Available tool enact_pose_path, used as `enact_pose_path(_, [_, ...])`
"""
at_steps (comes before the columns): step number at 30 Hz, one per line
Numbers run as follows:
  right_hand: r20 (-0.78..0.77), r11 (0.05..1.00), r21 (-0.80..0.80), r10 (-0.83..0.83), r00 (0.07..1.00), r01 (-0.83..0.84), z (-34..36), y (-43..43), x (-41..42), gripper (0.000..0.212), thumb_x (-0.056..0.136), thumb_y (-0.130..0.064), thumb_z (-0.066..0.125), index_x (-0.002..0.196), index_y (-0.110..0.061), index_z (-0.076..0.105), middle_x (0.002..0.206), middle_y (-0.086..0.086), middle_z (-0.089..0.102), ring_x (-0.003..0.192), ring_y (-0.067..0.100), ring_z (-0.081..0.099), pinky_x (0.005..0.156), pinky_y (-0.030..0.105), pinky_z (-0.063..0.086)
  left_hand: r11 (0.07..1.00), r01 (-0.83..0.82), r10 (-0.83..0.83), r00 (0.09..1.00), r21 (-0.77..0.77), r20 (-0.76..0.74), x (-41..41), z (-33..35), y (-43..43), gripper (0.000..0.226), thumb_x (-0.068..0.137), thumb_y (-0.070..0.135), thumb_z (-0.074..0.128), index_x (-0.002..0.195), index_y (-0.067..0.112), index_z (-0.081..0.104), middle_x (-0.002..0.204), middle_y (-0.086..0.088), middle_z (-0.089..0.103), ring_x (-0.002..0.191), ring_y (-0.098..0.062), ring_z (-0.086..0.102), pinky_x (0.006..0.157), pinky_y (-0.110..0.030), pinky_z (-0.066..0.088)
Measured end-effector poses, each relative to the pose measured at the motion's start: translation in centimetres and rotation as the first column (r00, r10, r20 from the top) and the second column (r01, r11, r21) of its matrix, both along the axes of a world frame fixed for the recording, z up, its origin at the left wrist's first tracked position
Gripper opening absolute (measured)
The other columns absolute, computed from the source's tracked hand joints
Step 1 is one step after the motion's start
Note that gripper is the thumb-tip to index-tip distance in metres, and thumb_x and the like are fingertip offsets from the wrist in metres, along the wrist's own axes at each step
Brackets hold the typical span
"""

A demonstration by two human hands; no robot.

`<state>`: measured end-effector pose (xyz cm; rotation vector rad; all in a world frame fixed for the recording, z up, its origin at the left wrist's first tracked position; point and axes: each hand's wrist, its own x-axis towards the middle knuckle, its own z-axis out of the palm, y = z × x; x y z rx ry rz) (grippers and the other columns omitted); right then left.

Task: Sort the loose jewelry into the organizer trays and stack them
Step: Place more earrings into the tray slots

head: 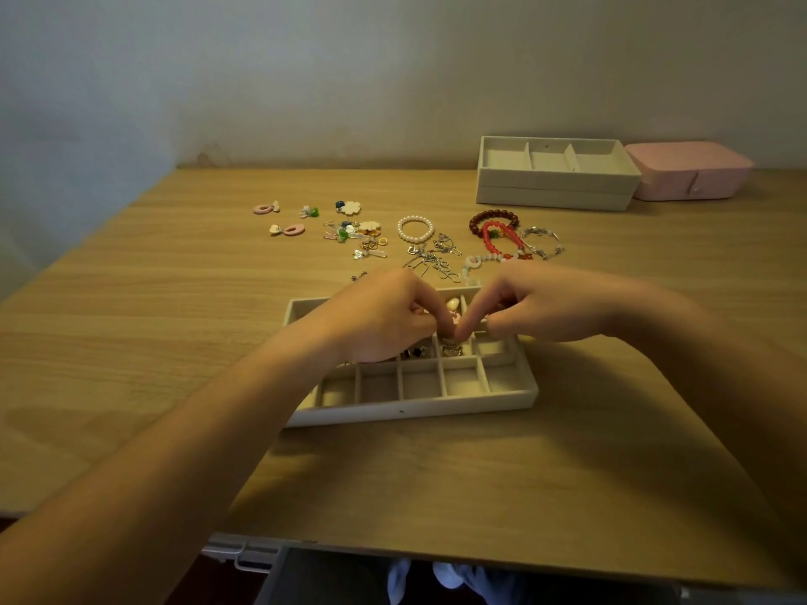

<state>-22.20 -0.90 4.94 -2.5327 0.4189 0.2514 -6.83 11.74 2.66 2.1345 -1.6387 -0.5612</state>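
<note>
A cream organizer tray [410, 406] with many small compartments lies in front of me on the wooden table. Both hands meet over its middle. My left hand [384, 316] and my right hand [537, 305] pinch a small metallic ring piece [450, 342] together above one compartment. A few small pieces lie in the cells below, partly hidden by my hands. Loose jewelry lies beyond the tray: pink hoop earrings [293, 230], a pearl bracelet [415, 229], red bead bracelets [493, 227], a silver bangle [541, 242] and tangled silver chains [432, 259].
Two stacked cream trays [554, 185] with three wide compartments on top stand at the back right. A pink case [690, 170] sits beside them against the wall. The table's near edge runs just below my forearms.
</note>
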Motion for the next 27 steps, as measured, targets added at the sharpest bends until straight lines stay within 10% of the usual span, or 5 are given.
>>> enact_pose_path(9, [-0.060,0.998,-0.049,0.034,0.998,-0.037,-0.1,0.2,0.2,0.034,0.100,-0.012,0.052,0.120,-0.026,0.075,0.067,-0.029,0.061,0.065,-0.019,0.053,0.057,0.004,0.040,1.000,0.004,-0.004,1.000,0.010,0.018,0.1,-0.2,0.0,0.022,0.094,0.027,0.061,0.090,0.039,0.079,0.088,0.016,0.069,0.074,-0.002,0.058,0.063,-0.025,0.045])
enact_pose_path(16, [0.095,1.000,0.017,-0.024,0.995,0.022,-0.5,0.2,0.2,0.026,0.098,-0.020,0.057,0.103,-0.035,0.078,0.079,-0.016,0.067,0.074,0.006,0.059,0.060,0.018,0.047,0.997,0.003,-0.010,0.997,-0.079,-0.078,1.1,0.4,1.0,0.023,0.093,0.019,0.060,0.088,0.033,0.078,0.049,0.020,0.049,0.047,0.003,0.046,0.046,-0.012,0.030])
enact_pose_path(27, [0.061,0.999,-0.053,0.013,0.998,-0.009,-1.0,2.3,3.3,0.027,0.095,-0.020,0.056,0.102,-0.030,0.081,0.081,-0.013,0.072,0.065,0.002,0.058,0.054,0.020,0.046,1.000,0.011,-0.011,1.000,-0.001,0.022,2.3,0.0,2.5,0.012,0.087,0.025,0.071,0.085,0.034,0.079,0.072,0.007,0.065,0.062,-0.007,0.049,0.058,-0.026,0.041])
